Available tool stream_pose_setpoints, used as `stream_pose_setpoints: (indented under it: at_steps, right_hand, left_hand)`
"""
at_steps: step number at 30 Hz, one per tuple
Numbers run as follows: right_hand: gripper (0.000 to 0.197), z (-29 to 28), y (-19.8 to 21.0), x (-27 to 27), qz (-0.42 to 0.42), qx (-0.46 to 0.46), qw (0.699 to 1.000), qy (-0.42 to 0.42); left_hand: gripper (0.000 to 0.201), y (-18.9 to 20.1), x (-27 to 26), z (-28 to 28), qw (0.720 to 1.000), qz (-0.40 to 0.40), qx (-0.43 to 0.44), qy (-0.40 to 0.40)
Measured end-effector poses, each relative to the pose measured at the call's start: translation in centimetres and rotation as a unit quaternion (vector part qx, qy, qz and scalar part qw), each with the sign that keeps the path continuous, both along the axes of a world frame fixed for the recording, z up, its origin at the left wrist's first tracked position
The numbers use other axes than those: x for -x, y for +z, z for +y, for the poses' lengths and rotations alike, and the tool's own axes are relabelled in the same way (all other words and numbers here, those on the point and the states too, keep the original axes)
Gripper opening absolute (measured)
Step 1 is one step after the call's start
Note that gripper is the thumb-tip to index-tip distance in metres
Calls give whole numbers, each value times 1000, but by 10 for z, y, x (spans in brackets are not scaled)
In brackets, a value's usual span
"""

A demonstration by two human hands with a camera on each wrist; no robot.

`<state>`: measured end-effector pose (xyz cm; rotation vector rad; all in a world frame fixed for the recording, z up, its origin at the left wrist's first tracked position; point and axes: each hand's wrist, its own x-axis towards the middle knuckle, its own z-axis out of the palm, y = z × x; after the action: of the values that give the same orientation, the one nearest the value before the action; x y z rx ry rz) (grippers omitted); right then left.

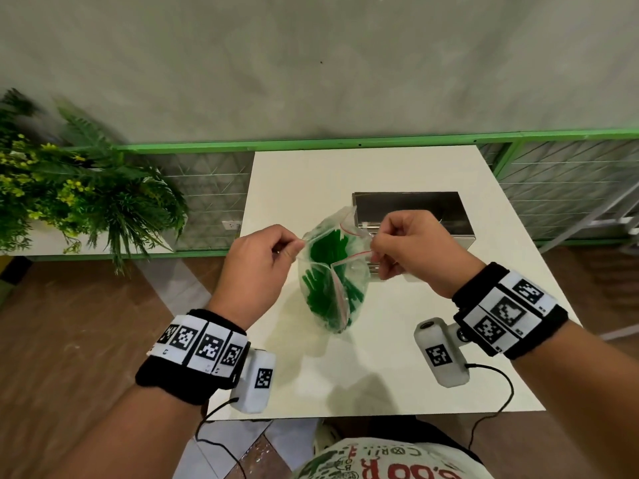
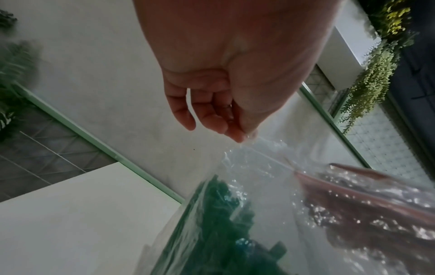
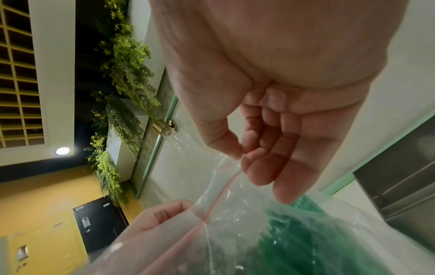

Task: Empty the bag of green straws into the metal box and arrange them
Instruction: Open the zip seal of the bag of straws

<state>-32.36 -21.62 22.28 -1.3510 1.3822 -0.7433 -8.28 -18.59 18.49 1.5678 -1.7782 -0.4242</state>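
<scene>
A clear zip bag (image 1: 333, 271) with a red seal line, full of green straws (image 1: 328, 250), hangs above the white table (image 1: 397, 357). My left hand (image 1: 257, 261) pinches the left lip of its mouth and my right hand (image 1: 411, 243) pinches the right lip, so the mouth is pulled apart. Just behind my right hand stands the open metal box (image 1: 411, 209). In the left wrist view my left hand (image 2: 242, 137) pinches the bag (image 2: 259, 167) at its edge. In the right wrist view my right hand (image 3: 240, 154) pinches the bag (image 3: 223, 214) over the straws (image 3: 306, 241).
A green-framed railing (image 1: 345, 143) runs behind the table. Leafy plants (image 1: 69, 188) stand at the left over the wooden floor. The table edge lies close to my body.
</scene>
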Motion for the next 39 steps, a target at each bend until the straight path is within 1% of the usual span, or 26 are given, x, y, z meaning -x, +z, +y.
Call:
stream_pose_setpoints:
  at_steps: [3,5,9,11,12,13,14,16,17,18,19,20,21,22,23,25,26,27,28,29,31,32,34,36,37,39]
  right_hand:
    - [8,0,-3,10,35,34,999,-11]
    - [5,0,-8,18,75,66,995,-19]
    - [9,-4,-15,36,200,147,968,-30]
    - [9,-4,-18,39,227,176,958,-3]
    - [8,-3,-19,37,226,177,958,8]
    - [10,-4,-20,34,214,167,962,14]
    - [14,-5,-20,30,190,139,972,11]
    - [16,-9,-20,21,97,61,993,-13]
    - [15,-11,-19,16,38,24,999,-28]
    - [17,-11,-16,12,-7,-2,999,-38]
    - [22,-11,-15,9,-39,-18,998,-42]
    - [25,-12,-14,7,-55,-27,997,-39]
    - [26,-11,-14,6,-58,-28,997,-35]
    - [28,-11,-15,6,-47,-22,998,-29]
    - [30,-12,-16,6,-34,-13,999,-25]
    - [31,-13,-17,8,-12,2,1000,-24]
    - [31,-14,-17,9,0,11,1000,-24]
    - [30,-16,-18,12,17,23,999,-23]
    - [28,-17,-19,17,43,37,998,-21]
    - [26,-18,-20,21,78,57,995,-19]
    - [21,-20,-24,32,147,103,984,-13]
    - [19,-20,-25,37,169,116,979,-6]
    - [25,-22,-29,45,195,117,974,11]
    - [35,-22,-32,49,180,100,977,48]
    - [40,-21,-34,49,153,84,983,63]
    - [48,-22,-37,44,70,32,996,47]
  left_hand:
    - [15,-3,-3,-2,999,-32,13,-3]
    - [17,-6,-6,-3,998,-65,27,-5]
    - [16,-5,-17,-5,990,-138,42,-5]
    - [15,-1,-16,-9,989,-144,34,-7]
    - [14,2,-14,-11,993,-118,22,2]
    - [13,5,-10,-13,998,-61,5,16]
    - [10,7,-4,-13,999,22,-15,30]
    - [9,11,9,-9,982,175,-58,32]
    - [19,11,15,-5,973,217,-80,22]
    - [33,9,20,0,969,228,-94,0]
    - [47,7,23,4,979,183,-84,-29]
    - [59,7,24,8,991,99,-54,-70]
    - [66,8,25,11,992,2,-12,-124]
    - [68,9,25,12,979,-85,32,-182]
    - [67,12,26,13,959,-151,55,-233]
    - [53,18,30,14,931,-231,57,-276]
    - [45,18,31,13,923,-265,57,-275]
    - [43,18,30,12,916,-298,60,-262]
    - [48,17,26,11,912,-323,63,-247]
    - [52,16,20,8,911,-333,70,-234]
    - [56,15,5,4,921,-316,71,-216]
    - [59,14,-3,1,928,-305,62,-207]
    - [59,14,-16,-3,938,-281,42,-198]
    - [47,16,-23,-5,944,-263,49,-193]
    - [37,16,-24,-6,944,-263,68,-187]
    - [9,14,-23,-9,933,-289,137,-167]
